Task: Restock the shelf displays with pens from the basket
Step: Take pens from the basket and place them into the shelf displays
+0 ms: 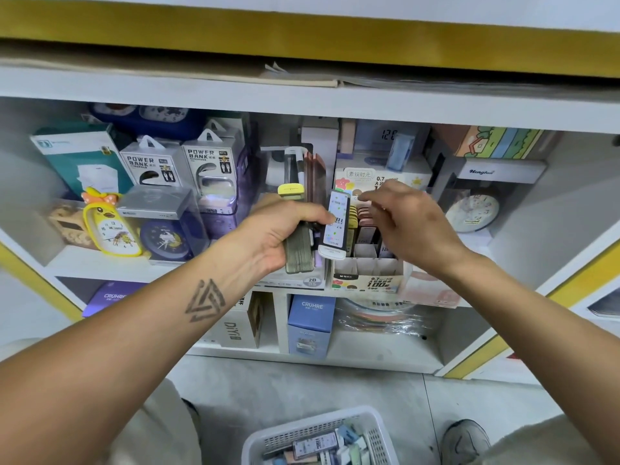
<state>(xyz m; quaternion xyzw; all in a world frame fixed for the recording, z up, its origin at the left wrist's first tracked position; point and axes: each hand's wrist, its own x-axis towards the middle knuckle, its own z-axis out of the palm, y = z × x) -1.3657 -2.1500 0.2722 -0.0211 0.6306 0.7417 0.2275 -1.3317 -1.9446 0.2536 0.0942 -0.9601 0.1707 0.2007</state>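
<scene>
The left hand [278,236] grips a stack of slim pen packs [332,226], light, stiff and slick, best pinched by their long edges. The right hand [412,226], fingers loosely curled, reaches into the display box [365,280]; whether it pinches anything, I cannot tell. More packs lie in the basket [375,434] below.

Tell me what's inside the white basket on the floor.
The white basket holds a loose pile of flat packs, white, pale green and dark, lying at mixed angles. What lies beneath them, and the basket's near part, is out of sight.
</scene>
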